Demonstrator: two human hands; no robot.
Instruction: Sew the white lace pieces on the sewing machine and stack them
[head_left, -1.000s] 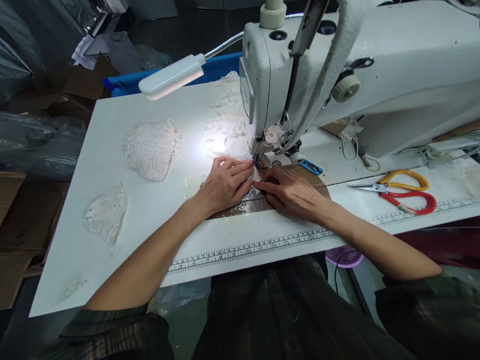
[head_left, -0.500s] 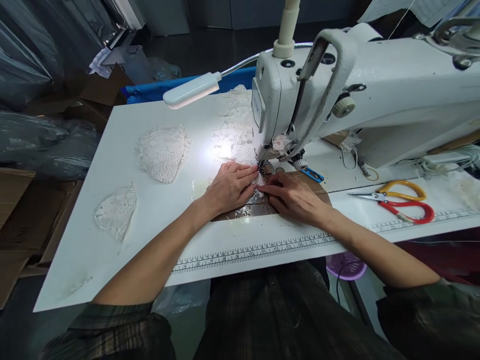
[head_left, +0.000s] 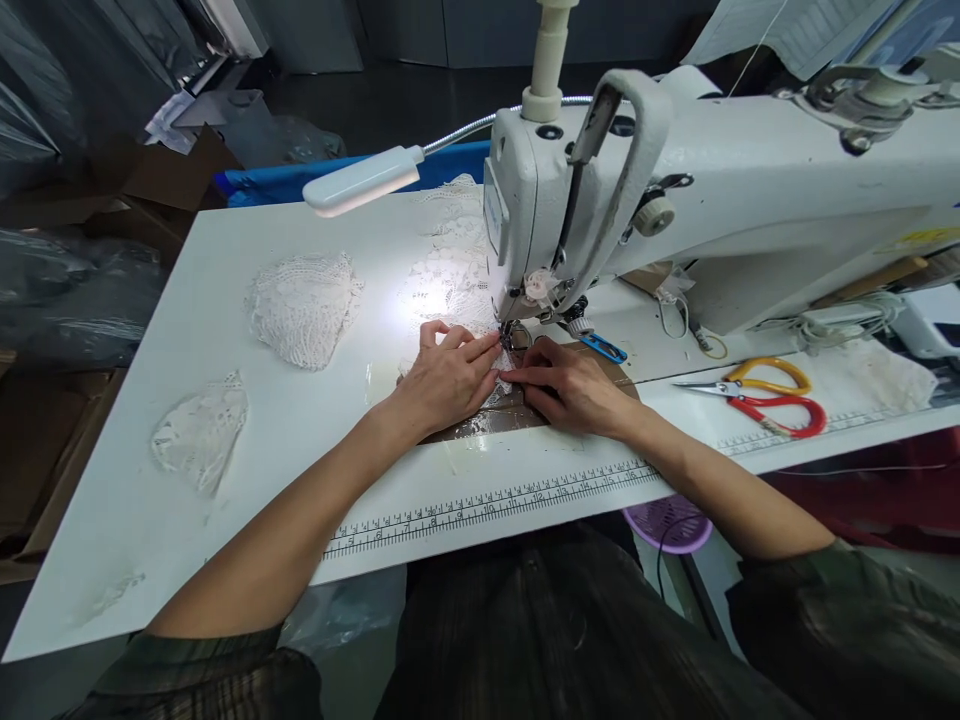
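A sewing machine (head_left: 525, 210) stands over the work, its presser foot (head_left: 507, 337) down by my fingertips. Under them lies a small white lace piece (head_left: 501, 385), mostly covered by both hands. My left hand (head_left: 450, 378) rests flat on the lace, fingers stretched toward the needle area, one knuckle raised. From the other side my right hand (head_left: 574, 388) pinches the lace edge, its index finger extended and the other fingers curled. More white lace (head_left: 446, 280) spreads behind my left hand under the lamp light. What lies beneath the palms is hidden.
Two cut lace pieces (head_left: 304, 308) lie on the left of the white table (head_left: 300, 440). Scissors (head_left: 765, 390) with yellow and red handles and a blue thread snipper (head_left: 604, 347) are on the right. A lamp (head_left: 364, 180) hangs above; a printed ruler (head_left: 487, 508) runs along the front edge.
The view has shifted to the right, so the table and machine appear farther left. My left hand's fingers are more bent, with a knuckle lifted. The right hand keeps its place at the lace.
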